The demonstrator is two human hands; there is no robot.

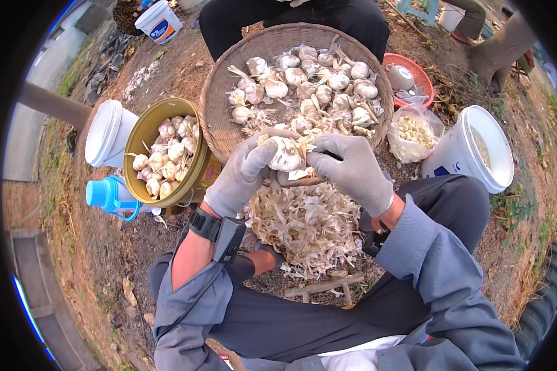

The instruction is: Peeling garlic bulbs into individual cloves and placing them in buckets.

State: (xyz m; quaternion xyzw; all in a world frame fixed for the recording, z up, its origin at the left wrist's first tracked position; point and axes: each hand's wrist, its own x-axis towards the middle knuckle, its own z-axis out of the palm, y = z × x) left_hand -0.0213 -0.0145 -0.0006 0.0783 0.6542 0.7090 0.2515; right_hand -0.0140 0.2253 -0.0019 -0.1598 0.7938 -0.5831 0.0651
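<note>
My left hand (249, 167), in a pale grey work glove, grips a garlic bulb (286, 155) over the near rim of a round woven bamboo tray (223, 99). From the other side, my gloved right hand (350, 168) pinches papery skin at the bulb's right edge. Many whole garlic bulbs (322, 96) with dry stems lie in the tray. Below the hands, a heap of loose garlic skins (306, 227) covers the ground between my feet. To the left, an olive-yellow bucket (134, 139) holds cleaner white bulbs (167, 155).
A lidded white bucket (109, 134) and a blue-topped jug (113, 195) stand at left. On the right are a bag of peeled cloves (415, 132), a white bucket (469, 148) and an orange basket (417, 72). Another person's dark-trousered legs (292, 21) flank the tray's far side.
</note>
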